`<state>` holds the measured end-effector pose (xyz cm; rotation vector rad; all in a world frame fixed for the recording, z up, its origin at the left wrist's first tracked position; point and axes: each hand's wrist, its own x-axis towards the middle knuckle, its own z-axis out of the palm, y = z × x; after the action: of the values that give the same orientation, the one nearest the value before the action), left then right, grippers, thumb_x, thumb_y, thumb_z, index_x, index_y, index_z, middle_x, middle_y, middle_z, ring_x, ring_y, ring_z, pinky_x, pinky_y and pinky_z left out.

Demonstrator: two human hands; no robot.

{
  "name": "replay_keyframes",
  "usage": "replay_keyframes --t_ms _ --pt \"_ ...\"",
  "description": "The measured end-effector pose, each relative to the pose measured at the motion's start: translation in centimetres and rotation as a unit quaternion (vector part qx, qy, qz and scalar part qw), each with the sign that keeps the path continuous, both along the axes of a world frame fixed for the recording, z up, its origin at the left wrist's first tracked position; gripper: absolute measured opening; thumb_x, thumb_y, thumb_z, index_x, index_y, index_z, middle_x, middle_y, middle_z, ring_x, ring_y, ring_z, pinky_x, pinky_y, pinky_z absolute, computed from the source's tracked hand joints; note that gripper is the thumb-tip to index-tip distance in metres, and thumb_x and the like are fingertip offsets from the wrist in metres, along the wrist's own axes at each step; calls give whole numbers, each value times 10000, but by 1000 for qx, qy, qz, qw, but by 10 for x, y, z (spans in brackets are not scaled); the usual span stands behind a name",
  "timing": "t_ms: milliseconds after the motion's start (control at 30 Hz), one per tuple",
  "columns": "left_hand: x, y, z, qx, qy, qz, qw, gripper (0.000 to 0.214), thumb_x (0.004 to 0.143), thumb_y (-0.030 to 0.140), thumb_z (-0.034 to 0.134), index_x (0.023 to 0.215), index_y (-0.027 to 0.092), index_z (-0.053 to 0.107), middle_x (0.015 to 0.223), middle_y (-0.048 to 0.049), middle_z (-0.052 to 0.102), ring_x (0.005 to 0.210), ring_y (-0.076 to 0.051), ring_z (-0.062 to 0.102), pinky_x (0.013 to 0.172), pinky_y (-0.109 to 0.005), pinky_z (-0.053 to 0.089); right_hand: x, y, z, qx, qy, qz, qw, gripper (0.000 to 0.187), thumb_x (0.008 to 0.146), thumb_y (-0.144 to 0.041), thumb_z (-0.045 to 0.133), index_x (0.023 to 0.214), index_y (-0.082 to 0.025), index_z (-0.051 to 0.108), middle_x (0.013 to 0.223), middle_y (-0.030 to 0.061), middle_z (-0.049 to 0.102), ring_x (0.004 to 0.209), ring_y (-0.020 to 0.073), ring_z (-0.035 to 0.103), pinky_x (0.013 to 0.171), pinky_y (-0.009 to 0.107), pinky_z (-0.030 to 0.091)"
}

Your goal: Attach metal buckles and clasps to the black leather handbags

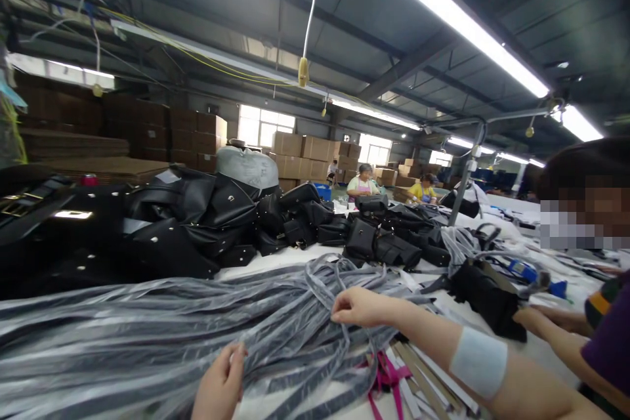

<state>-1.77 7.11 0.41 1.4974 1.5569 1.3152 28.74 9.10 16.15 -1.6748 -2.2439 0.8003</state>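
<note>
A big bundle of long grey plastic-wrapped straps lies across the white table in front of me. My right hand reaches over it from the right, fingers pinched shut on one strap near the bundle's narrow end. A white patch is stuck on that forearm. My left hand rests at the bundle's near edge, its fingers curled onto a strap there.
A heap of black studded leather bags covers the table behind the straps. A co-worker's hands at the right touch a black bag. Pink ribbon and flat strips lie near my right arm. Other people sit far back among cardboard boxes.
</note>
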Motion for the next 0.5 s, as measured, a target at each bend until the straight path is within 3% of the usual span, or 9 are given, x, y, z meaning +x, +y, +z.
replay_keyframes --t_ms 133,267,333,500 --pt "3 24 -22 29 73 44 996 298 799 460 399 712 244 584 677 -26 708 665 -223 683 625 -272 498 -20 -21 14 25 -122 146 981 274 775 -381 630 951 -210 752 927 38 735 816 183 649 707 232 450" --pt "-3 31 -44 28 106 36 993 268 827 430 396 764 256 591 761 -26 742 732 -230 710 653 -277 517 -25 -18 16 39 -163 275 947 310 797 -405 625 999 -200 741 1021 66 728 938 214 656 816 253 459" --pt "-3 32 -50 24 131 32 991 285 853 428 372 772 255 583 741 -24 736 721 -229 711 648 -281 518 -22 1 18 51 -168 264 948 308 815 -404 609 1007 -201 740 1029 68 730 948 217 659 834 260 460" --pt "-3 36 -65 42 174 18 984 255 853 406 400 815 251 599 847 -38 757 794 -232 725 691 -289 539 -4 92 30 92 -201 82 972 269 850 -383 586 983 -212 745 979 55 743 896 211 671 789 256 471"
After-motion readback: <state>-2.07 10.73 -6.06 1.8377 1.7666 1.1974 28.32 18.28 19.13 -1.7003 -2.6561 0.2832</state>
